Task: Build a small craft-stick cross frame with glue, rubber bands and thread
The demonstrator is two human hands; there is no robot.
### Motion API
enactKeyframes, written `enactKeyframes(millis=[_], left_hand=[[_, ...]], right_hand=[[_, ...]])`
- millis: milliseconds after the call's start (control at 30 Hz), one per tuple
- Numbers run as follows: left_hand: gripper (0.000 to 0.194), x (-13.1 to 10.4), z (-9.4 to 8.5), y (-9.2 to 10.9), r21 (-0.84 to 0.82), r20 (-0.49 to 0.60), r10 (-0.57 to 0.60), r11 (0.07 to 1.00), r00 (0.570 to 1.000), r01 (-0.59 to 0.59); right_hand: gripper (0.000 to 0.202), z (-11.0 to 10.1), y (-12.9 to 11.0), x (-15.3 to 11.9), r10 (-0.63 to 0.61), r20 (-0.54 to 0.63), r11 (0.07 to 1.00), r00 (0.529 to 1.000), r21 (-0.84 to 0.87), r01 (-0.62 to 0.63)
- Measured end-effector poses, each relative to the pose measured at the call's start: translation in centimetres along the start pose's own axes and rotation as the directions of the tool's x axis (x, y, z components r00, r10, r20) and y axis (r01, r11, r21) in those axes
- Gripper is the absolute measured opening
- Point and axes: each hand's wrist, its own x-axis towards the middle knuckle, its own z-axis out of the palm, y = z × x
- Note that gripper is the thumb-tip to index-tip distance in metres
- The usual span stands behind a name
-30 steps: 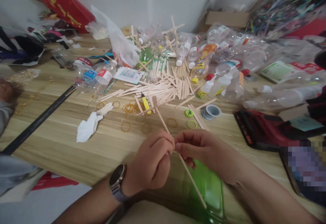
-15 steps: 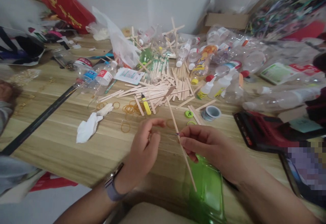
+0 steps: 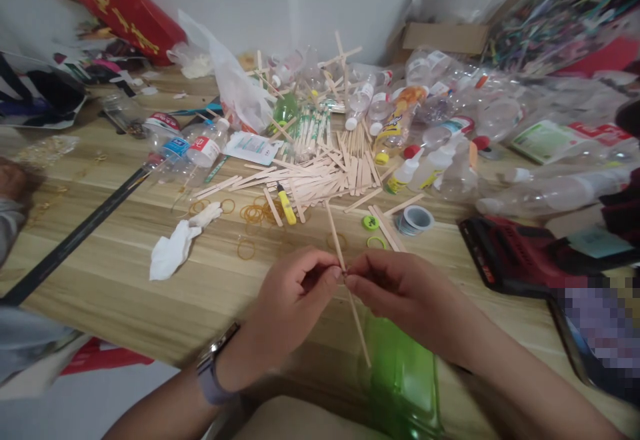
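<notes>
A thin round wooden stick (image 3: 359,323) slants upright between my hands over the near part of the table. My right hand (image 3: 400,287) pinches it at its middle, thumb and forefinger closed. Against the same spot from the left, the fingertips of my left hand (image 3: 300,293) are pinched together; what lies between them is too small to make out. A dark binding round the stick is mostly covered by the fingers. Below my right hand lies a green see-through plastic container (image 3: 405,373), partly hidden by the hand.
Beyond my hands lie flat wooden craft sticks (image 3: 320,177), rubber bands (image 3: 254,213), a yellow-handled tool (image 3: 287,205) and a spool of grey wire (image 3: 415,219). Plastic bottles (image 3: 360,103) crowd the back. A red-black power tool (image 3: 515,260) sits right. Another person's hand (image 3: 11,179) shows left.
My left hand has moved right and closed its fingertips at the stick's middle, where thin strands stuck out before. My right hand and the stick have shifted slightly left.
</notes>
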Motion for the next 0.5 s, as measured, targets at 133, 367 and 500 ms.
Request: enactKeyframes(millis=[133,367,500], left_hand=[[0.018,0.16,-0.18,0.10,0.019,0.039,0.009,1.000,0.999,-0.010],[0.019,0.81,-0.61,0.20,-0.086,0.152,-0.082,0.992,0.985,0.096],[0.020,0.89,-0.72,0.36,-0.113,0.175,-0.142,0.980,0.974,0.163]], right_hand=[[0.019,-0.14,-0.15,-0.27,-0.167,-0.032,0.953,0.985,-0.263,0.153],[0.016,-0.07,0.12,-0.55,-0.266,-0.070,0.925,0.962,-0.301,0.233],[0.017,-0.06,-0.08,-0.40,-0.291,-0.057,0.913,0.955,-0.315,0.259]])
